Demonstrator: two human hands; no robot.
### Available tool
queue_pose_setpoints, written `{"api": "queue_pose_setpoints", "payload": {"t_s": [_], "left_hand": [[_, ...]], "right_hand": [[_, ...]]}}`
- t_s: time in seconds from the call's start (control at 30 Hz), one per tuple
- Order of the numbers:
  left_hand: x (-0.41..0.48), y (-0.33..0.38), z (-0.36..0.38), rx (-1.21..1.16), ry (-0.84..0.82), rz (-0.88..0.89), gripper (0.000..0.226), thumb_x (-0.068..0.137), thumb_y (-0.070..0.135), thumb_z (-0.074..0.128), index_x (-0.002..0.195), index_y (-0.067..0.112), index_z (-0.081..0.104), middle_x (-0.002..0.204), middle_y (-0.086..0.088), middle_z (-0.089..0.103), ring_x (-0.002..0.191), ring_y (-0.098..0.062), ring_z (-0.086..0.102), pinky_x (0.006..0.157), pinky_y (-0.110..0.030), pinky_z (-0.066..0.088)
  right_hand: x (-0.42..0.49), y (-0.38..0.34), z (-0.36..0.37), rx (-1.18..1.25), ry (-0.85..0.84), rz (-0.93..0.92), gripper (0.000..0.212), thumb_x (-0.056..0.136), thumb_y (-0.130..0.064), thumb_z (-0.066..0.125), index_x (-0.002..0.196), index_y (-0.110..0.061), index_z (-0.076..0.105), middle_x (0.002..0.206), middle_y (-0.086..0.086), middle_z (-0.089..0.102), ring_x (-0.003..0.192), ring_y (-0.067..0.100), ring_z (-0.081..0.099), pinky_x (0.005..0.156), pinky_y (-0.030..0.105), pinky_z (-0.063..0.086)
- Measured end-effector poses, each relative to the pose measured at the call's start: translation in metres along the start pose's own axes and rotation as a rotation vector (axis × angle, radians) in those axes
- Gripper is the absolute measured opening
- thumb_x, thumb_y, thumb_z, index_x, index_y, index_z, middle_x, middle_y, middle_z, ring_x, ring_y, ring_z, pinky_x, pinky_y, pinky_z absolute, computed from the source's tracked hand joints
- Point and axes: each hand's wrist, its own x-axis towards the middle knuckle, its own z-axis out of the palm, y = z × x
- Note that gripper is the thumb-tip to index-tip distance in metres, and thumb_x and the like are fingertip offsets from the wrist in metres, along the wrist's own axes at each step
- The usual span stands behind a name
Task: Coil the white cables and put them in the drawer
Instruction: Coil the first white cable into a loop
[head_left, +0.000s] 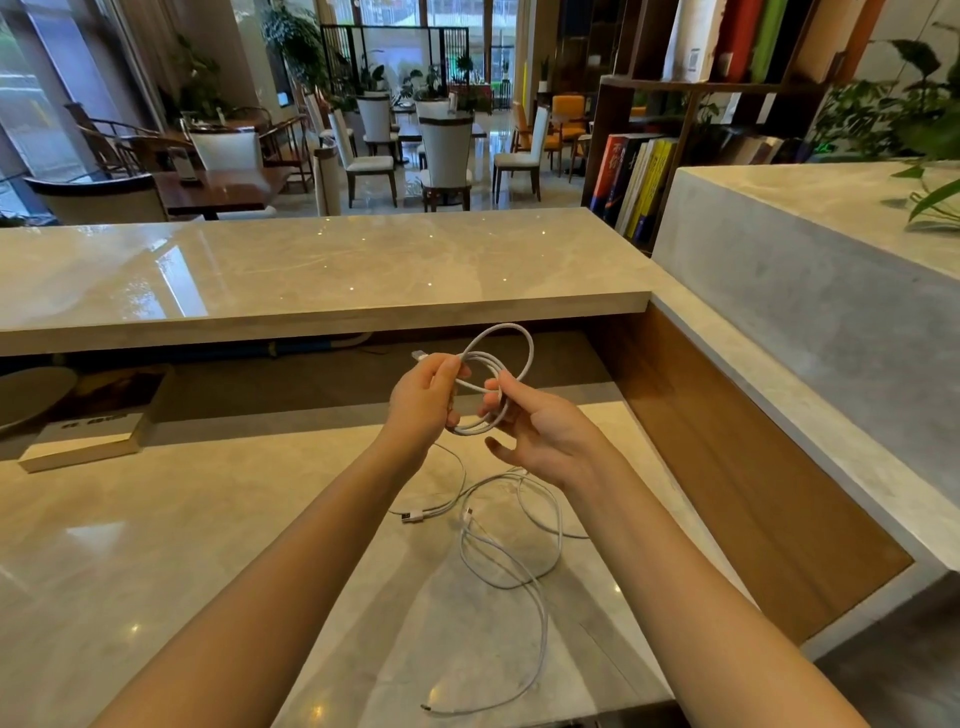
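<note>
The left hand (423, 400) covers the part of the coiled white cable (511, 358) pinched in its fingers. The right hand (540, 436) hides where the loops pass at 5 o'clock. The loose cables (519, 540) overlap, their count unclear. At 9 o'clock, the book's (88, 436) title is unreadable.

From my feed I see 2 bare forearms reaching in from the bottom edge, with no sleeves, cuffs or gloves on them. The left hand (423, 397) and right hand (545, 431) wear no rings, and neither wrist carries a watch or band. Fingernails look short and plain.
</note>
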Motion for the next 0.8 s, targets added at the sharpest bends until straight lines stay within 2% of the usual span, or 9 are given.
{"api": "queue_pose_setpoints", "payload": {"t_s": [0.2,0.27,0.3,0.37,0.43,0.53,0.6,0.7,0.8], "left_hand": [[0.002,-0.001,0.001,-0.221,-0.049,-0.053,0.026,0.099,0.024,0.038,0.099,0.011,0.061,0.067,-0.001,0.047,0.049,-0.008,0.039,0.045,-0.017,0.037],[0.003,-0.001,0.002,-0.263,-0.021,-0.080,0.027,0.100,0.023,0.037,0.102,0.008,0.060,0.066,-0.001,0.046,0.050,-0.008,0.038,0.045,-0.018,0.036],[0.004,-0.001,0.002,-0.252,0.008,-0.082,0.027,0.100,0.023,0.037,0.101,0.008,0.060,0.066,-0.002,0.045,0.050,-0.009,0.037,0.046,-0.019,0.035],[0.006,-0.002,0.001,-0.205,0.047,-0.077,0.026,0.099,0.023,0.038,0.099,0.008,0.060,0.066,-0.002,0.045,0.052,-0.010,0.038,0.048,-0.022,0.035],[0.008,-0.003,0.001,-0.176,0.042,-0.073,0.026,0.099,0.023,0.038,0.100,0.009,0.059,0.067,-0.003,0.046,0.053,-0.011,0.039,0.049,-0.022,0.036],[0.009,-0.004,0.003,-0.172,0.022,-0.081,0.027,0.099,0.025,0.038,0.102,0.009,0.059,0.067,-0.002,0.047,0.053,-0.010,0.039,0.048,-0.021,0.037],[0.009,-0.007,0.002,-0.215,0.002,-0.117,0.027,0.100,0.025,0.037,0.102,0.008,0.058,0.068,-0.003,0.047,0.053,-0.010,0.039,0.049,-0.021,0.038],[0.009,-0.010,-0.002,-0.343,-0.072,-0.250,0.028,0.100,0.024,0.037,0.107,0.006,0.058,0.077,-0.004,0.052,0.054,-0.009,0.038,0.049,-0.019,0.039],[0.012,-0.005,-0.003,-0.513,-0.116,-0.468,0.024,0.099,0.023,0.041,0.100,0.008,0.059,0.088,-0.009,0.053,0.052,-0.007,0.035,0.048,-0.016,0.038]], "right_hand": [[-0.001,-0.004,-0.003,-0.052,-0.007,0.008,0.031,0.095,-0.032,0.050,0.077,-0.010,0.063,0.073,0.005,0.059,0.081,0.017,0.055,0.087,0.038,0.043],[0.001,-0.001,-0.001,-0.355,0.143,-0.139,0.035,0.093,-0.035,0.051,0.090,-0.003,0.064,0.082,0.007,0.058,0.081,0.017,0.053,0.078,0.032,0.045],[0.003,0.003,0.000,-0.568,0.259,-0.276,0.037,0.091,-0.037,0.055,0.101,-0.002,0.061,0.091,0.006,0.056,0.084,0.016,0.051,0.075,0.028,0.044],[0.005,0.009,-0.002,-0.964,0.507,-0.661,0.040,0.084,-0.040,0.064,0.110,-0.011,0.055,0.105,0.000,0.050,0.093,0.012,0.045,0.074,0.023,0.041],[0.003,0.011,0.002,-1.265,0.505,-0.909,0.032,0.083,-0.039,0.066,0.107,-0.019,0.060,0.105,-0.003,0.049,0.095,0.010,0.039,0.075,0.024,0.036],[0.006,0.013,0.006,-1.518,0.431,-0.923,0.017,0.087,-0.029,0.062,0.099,-0.018,0.068,0.101,-0.002,0.053,0.096,0.012,0.041,0.075,0.024,0.032],[0.010,0.011,0.006,-1.484,0.399,-0.949,0.014,0.088,-0.024,0.062,0.095,-0.015,0.069,0.095,-0.003,0.051,0.092,0.012,0.045,0.071,0.021,0.037],[0.013,0.009,0.006,-1.169,0.325,-0.897,0.010,0.086,-0.021,0.064,0.083,-0.012,0.066,0.086,-0.005,0.048,0.073,0.006,0.047,0.060,0.009,0.038],[0.013,0.011,0.008,-0.913,0.332,-0.823,0.008,0.085,-0.016,0.064,0.078,-0.012,0.064,0.088,0.002,0.052,0.071,0.003,0.049,0.061,0.008,0.040]]}}
